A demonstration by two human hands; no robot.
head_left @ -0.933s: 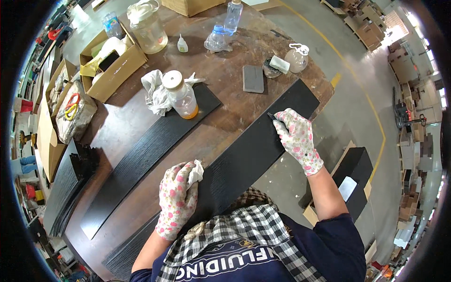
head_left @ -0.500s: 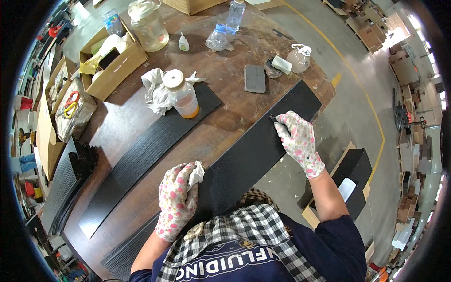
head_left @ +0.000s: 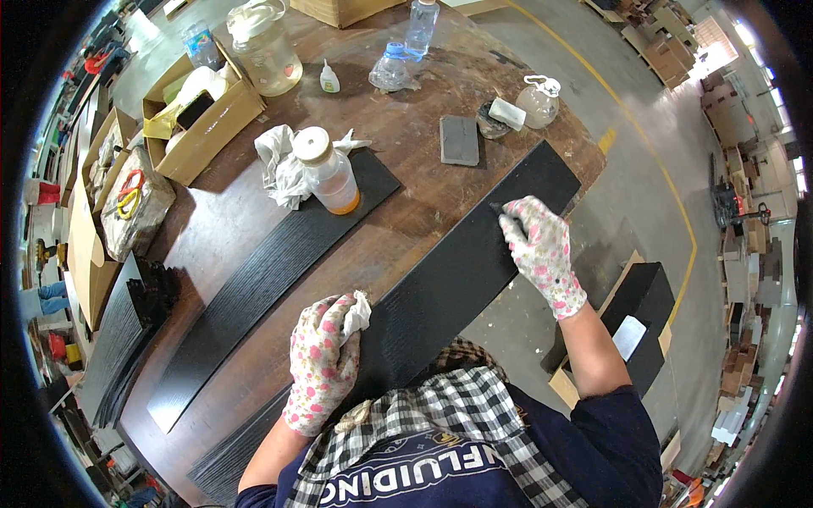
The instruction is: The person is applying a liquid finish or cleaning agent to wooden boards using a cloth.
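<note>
A long black board (head_left: 449, 279) runs diagonally before me, its far end over the table's right side. My right hand (head_left: 542, 245), in a floral glove, is at the board's far half, thumb and fingers pinched. A small dark tip shows at the fingertips, too little to name. At the board's near left edge my left hand (head_left: 323, 360), gloved alike, is closed on a crumpled white cloth (head_left: 357, 313). Further left lies a second black board (head_left: 271, 271). On its far end stands a clear bottle (head_left: 329, 173) with orange liquid, beside a white rag (head_left: 278, 165).
A grey block (head_left: 459, 140) and a round clear bottle (head_left: 539, 103) lie beyond the board. Behind stand a jug (head_left: 269, 55), a small white glue bottle (head_left: 329, 79) and an open carton (head_left: 216, 127). Stacked black boards (head_left: 123, 339) sit at the left; another box (head_left: 635, 330) is on the floor.
My right hand has shifted very slightly up and to the right along the board. My left hand keeps its grip on the cloth at the board's edge.
</note>
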